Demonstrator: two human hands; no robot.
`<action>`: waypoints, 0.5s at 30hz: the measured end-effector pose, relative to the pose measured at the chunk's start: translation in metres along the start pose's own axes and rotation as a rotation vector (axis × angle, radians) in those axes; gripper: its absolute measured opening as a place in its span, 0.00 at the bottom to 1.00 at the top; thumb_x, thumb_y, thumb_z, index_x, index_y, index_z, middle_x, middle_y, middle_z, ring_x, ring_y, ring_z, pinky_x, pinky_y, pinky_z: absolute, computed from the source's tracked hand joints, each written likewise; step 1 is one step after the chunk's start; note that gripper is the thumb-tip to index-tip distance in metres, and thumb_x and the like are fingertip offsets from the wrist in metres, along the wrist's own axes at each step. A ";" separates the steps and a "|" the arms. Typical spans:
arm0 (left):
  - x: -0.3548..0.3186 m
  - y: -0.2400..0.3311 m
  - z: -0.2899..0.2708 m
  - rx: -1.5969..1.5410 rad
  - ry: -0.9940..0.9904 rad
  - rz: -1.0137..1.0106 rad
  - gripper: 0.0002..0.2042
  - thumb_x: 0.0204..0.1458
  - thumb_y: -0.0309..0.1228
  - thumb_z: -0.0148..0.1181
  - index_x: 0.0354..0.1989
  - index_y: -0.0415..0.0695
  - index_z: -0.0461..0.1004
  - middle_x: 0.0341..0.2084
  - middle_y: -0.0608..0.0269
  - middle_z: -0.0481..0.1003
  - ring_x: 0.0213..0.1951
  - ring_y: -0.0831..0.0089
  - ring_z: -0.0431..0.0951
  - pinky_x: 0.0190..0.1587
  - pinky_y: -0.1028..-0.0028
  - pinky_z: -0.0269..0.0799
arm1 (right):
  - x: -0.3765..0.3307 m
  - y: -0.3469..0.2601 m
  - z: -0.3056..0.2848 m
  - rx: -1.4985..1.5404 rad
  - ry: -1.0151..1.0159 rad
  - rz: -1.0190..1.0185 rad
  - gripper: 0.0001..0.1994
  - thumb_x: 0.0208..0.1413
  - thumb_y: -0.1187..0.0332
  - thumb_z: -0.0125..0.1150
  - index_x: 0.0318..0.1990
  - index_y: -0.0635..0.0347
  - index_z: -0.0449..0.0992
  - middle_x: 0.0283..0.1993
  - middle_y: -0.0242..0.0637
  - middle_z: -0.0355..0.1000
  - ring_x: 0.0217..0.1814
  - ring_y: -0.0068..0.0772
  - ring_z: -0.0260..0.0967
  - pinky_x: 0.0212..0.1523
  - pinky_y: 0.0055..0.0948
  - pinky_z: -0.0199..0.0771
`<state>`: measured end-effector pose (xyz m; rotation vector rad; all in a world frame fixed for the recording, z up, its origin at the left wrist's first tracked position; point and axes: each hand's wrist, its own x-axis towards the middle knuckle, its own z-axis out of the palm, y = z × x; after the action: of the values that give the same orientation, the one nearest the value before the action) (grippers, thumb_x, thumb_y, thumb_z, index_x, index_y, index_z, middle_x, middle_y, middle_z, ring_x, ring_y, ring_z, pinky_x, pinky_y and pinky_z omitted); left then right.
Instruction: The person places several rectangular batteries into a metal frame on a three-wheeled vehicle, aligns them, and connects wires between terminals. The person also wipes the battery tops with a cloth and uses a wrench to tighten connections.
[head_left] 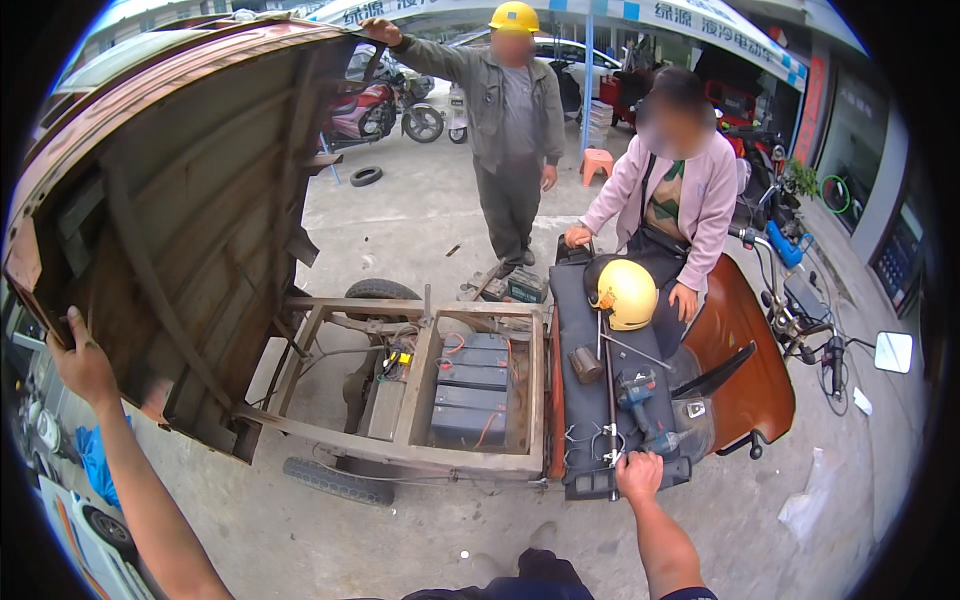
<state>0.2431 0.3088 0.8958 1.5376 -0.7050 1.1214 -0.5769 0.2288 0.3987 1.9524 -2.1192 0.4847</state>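
My left hand (82, 362) is closed round the near edge of a rusty cargo bed (200, 190), tilted up off a three-wheeler's frame (340, 432). My right hand (640, 474) is curled over the near edge of the dark seat (585, 420), by the end of a long dark rod (611, 400). On that seat lie a blue cordless power tool (640, 405), a rusty metal piece (586, 366), a thin metal bar (640, 352) and a yellow helmet (627, 296). Several dark grey batteries (470, 390) sit in the frame, with red wires on top.
A co-worker in a yellow hard hat (515, 110) holds the bed's far edge. Another person in a pink jacket (700, 200) sits by the seat. Handlebars (790, 310) stand at right, wheels (340, 482) beneath the frame. A loose tyre (367, 176) lies farther off.
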 end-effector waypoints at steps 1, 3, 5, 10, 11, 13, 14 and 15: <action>0.000 -0.002 0.001 0.001 0.004 0.005 0.25 0.66 0.54 0.63 0.48 0.40 0.81 0.40 0.56 0.84 0.43 0.58 0.83 0.49 0.63 0.74 | 0.000 0.000 -0.001 0.010 0.007 -0.002 0.15 0.57 0.59 0.62 0.22 0.57 0.79 0.29 0.44 0.81 0.39 0.49 0.76 0.48 0.47 0.70; 0.002 -0.007 0.001 0.030 0.013 0.011 0.24 0.66 0.54 0.63 0.49 0.41 0.81 0.40 0.57 0.84 0.42 0.59 0.83 0.48 0.63 0.75 | 0.000 -0.001 -0.003 0.024 0.025 -0.008 0.15 0.57 0.60 0.62 0.22 0.57 0.78 0.29 0.44 0.80 0.38 0.49 0.76 0.47 0.47 0.70; 0.002 -0.010 0.002 0.051 0.015 0.017 0.24 0.66 0.54 0.63 0.49 0.41 0.81 0.40 0.58 0.84 0.42 0.59 0.83 0.47 0.63 0.75 | 0.000 -0.002 -0.004 0.028 0.045 -0.019 0.15 0.57 0.60 0.62 0.22 0.57 0.78 0.28 0.44 0.80 0.38 0.49 0.76 0.47 0.47 0.70; 0.005 -0.014 0.002 0.088 0.022 0.063 0.23 0.66 0.53 0.63 0.49 0.42 0.81 0.41 0.58 0.85 0.43 0.57 0.84 0.48 0.62 0.75 | 0.000 -0.002 -0.004 0.032 0.055 -0.024 0.14 0.56 0.61 0.63 0.21 0.57 0.78 0.28 0.44 0.80 0.38 0.49 0.76 0.47 0.47 0.70; 0.005 -0.014 0.002 0.084 0.018 0.067 0.23 0.66 0.53 0.63 0.48 0.42 0.82 0.40 0.58 0.85 0.43 0.57 0.84 0.48 0.62 0.75 | 0.000 -0.002 -0.004 0.029 0.070 -0.029 0.14 0.56 0.61 0.63 0.21 0.57 0.78 0.28 0.44 0.80 0.38 0.49 0.76 0.47 0.47 0.70; 0.006 -0.013 0.001 0.078 0.016 0.076 0.23 0.66 0.53 0.64 0.48 0.42 0.82 0.40 0.57 0.85 0.43 0.57 0.84 0.48 0.62 0.75 | 0.000 -0.001 -0.003 0.015 0.037 -0.008 0.15 0.56 0.60 0.63 0.21 0.57 0.78 0.28 0.43 0.80 0.38 0.48 0.76 0.47 0.48 0.70; 0.006 -0.012 0.001 0.094 0.013 0.060 0.22 0.65 0.52 0.65 0.47 0.41 0.82 0.40 0.57 0.85 0.43 0.56 0.84 0.48 0.61 0.75 | -0.001 -0.001 -0.002 0.015 0.037 -0.004 0.15 0.56 0.60 0.63 0.21 0.57 0.78 0.28 0.43 0.80 0.38 0.48 0.76 0.47 0.48 0.70; 0.006 -0.011 0.000 0.111 0.013 0.044 0.22 0.65 0.51 0.65 0.47 0.41 0.82 0.40 0.57 0.85 0.42 0.56 0.84 0.48 0.61 0.75 | 0.000 -0.001 -0.001 0.011 0.043 -0.007 0.15 0.56 0.60 0.63 0.21 0.57 0.78 0.28 0.43 0.80 0.38 0.49 0.76 0.47 0.47 0.70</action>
<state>0.2553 0.3122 0.8967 1.6129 -0.6802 1.2202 -0.5759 0.2293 0.3996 1.9368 -2.0871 0.5334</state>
